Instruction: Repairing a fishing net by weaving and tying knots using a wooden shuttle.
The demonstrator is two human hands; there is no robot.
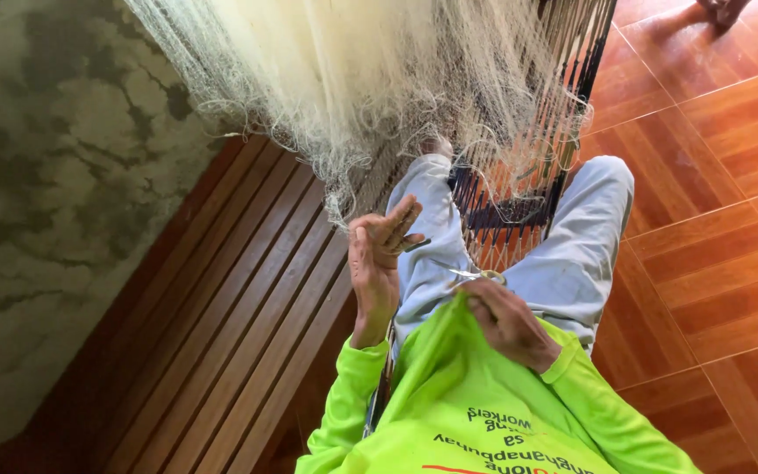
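Gauzy cream fishing net (370, 79) meets left hand (377, 263), fingers (396, 219) pinching.

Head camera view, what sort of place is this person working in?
Probably a home porch or veranda used for net work: a pale fishing net hangs over a slatted wooden bench, with reddish floor tiles and a stained concrete wall.

Bright daylight, soft and even. Sheen on red tile floor (712, 202) at right. Faint shadows under legs. Green sleeves glow, near oversaturated. Pale net (353, 79) washed out at top, strands blurring together. Slight softness overall, mild wide-angle stretch at edges.
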